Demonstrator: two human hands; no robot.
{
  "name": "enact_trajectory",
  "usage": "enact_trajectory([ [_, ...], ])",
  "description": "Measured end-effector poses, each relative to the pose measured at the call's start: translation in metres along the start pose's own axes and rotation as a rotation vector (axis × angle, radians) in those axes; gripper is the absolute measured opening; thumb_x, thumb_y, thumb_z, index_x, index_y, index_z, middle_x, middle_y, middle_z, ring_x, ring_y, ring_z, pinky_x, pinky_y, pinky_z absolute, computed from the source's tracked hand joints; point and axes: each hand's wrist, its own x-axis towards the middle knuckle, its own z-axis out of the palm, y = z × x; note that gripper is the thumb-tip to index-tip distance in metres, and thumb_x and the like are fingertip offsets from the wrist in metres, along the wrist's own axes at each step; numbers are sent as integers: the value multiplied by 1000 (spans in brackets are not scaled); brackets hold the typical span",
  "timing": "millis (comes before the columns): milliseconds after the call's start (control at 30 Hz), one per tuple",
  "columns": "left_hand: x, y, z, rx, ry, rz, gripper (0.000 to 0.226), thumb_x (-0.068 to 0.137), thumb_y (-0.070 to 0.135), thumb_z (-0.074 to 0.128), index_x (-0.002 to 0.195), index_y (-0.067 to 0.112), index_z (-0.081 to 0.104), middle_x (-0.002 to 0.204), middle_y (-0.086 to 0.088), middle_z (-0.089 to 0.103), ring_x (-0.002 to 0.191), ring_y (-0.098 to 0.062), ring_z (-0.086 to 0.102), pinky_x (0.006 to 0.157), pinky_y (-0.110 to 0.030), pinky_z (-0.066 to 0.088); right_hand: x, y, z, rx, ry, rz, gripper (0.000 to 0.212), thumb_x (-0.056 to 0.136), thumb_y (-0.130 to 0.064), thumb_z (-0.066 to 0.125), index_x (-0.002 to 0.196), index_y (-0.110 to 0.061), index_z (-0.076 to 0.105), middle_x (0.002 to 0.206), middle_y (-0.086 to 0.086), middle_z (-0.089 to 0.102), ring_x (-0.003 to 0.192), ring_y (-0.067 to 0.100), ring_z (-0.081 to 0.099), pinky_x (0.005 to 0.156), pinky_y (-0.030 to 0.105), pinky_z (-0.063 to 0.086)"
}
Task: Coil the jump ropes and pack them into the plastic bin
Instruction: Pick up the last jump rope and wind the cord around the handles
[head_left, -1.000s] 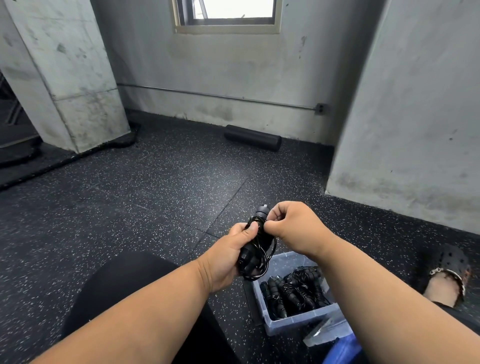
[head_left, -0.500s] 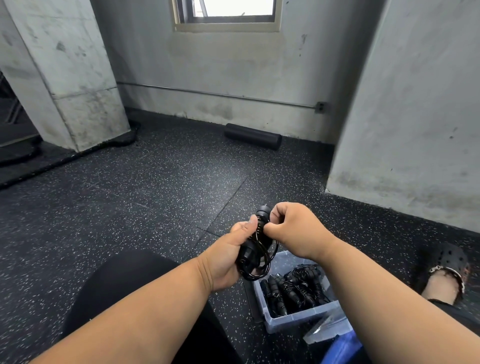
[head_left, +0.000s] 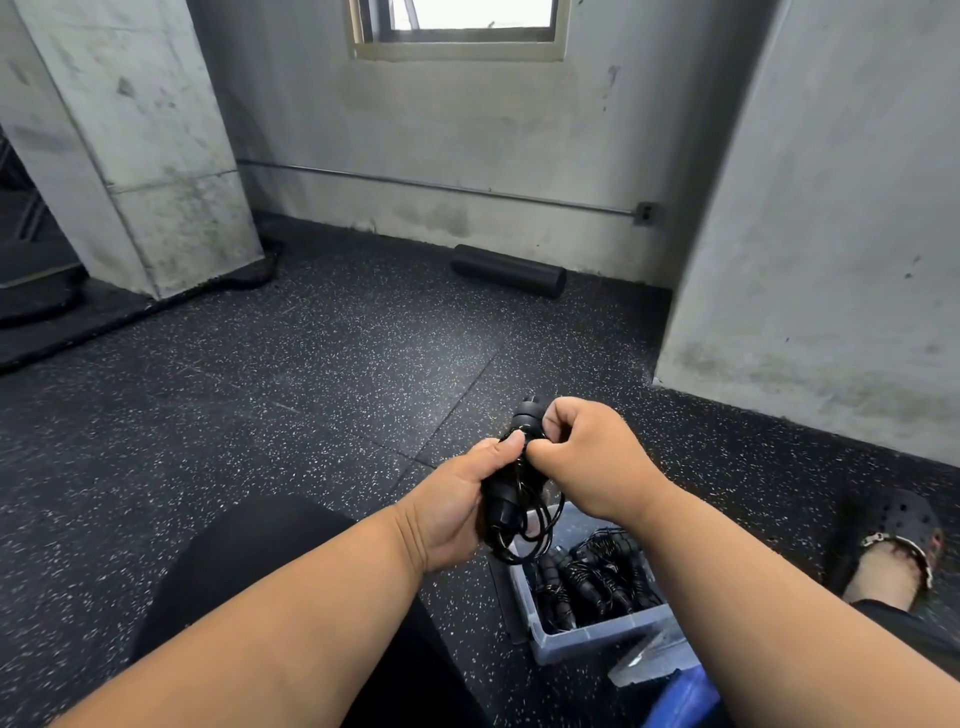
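While the left hand clenches the coiled jump rope around its paired handles, the right hand pinches the cord near the upper end of the bundle, thumb and fingers curled onto it. Both grips are therefore closed on the same rope; neither is released.

The bundle's long axis runs roughly upright and leans slightly away from the person, with the handle caps showing above the left thumb and the cord loops hanging below the left palm. The left grip sits at mid-length of the handles; the right grip meets the bundle from the right side at its top.

The plastic bin stands on the floor directly below and slightly to the right of the held bundle, between the person's legs. The hanging loops overlap the bin's far-left corner in this view; whether they touch the rim cannot be determined. Packed ropes already fill the near and middle portion of the bin; bare bin floor shows toward its far-left corner.

Judged from this layout, the coil appears nearly secured, and the remaining move is a short descent. The left hand carries the load and is suited to lower it. The right forearm crosses above the bin's right side and may need to clear first.
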Motion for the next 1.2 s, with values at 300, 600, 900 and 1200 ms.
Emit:
enact_trajectory([
  [300, -2, 2, -3, -97, 14, -26, 86, 77, 32, 85, 145, -7, 48, 108, -22, 65, 88, -31, 70, 79, -45, 60, 1, -1, 2, 215, -123, 103, 17, 75, -11, 71, 71, -12, 55, 61, -4, 46, 58, 12, 38, 55, 28, 33],
  [600, -5, 3, 4, -187, 43, -81, 42, 96, 38, 65, 123, 7, 70, 96, -17, 69, 81, -27, 67, 80, -40, 52, -1, -11, 7, 164, -101, 62, 22, 79, -8, 68, 69, -18, 51, 60, -8, 49, 54, 9, 40, 55, 30, 39],
  [900, -8, 11, 4, -149, 40, -45, 32, 101, 34, 59, 112, 8, 74, 90, -16, 70, 74, -24, 68, 72, -37, 57, -6, -23, 5, 8, -26, -32, 21, 77, -19, 67, 69, -20, 48, 59, -11, 50, 55, 9, 40, 56, 32, 40],
  [1200, -4, 13, -6, -94, -12, -18, 53, 85, 26, 76, 130, 2, 61, 101, -19, 67, 88, -28, 68, 86, -44, 54, -7, -23, 3, 248, -86, 119, 12, 79, -5, 68, 75, -12, 59, 61, -5, 49, 55, 11, 39, 49, 23, 34],
])
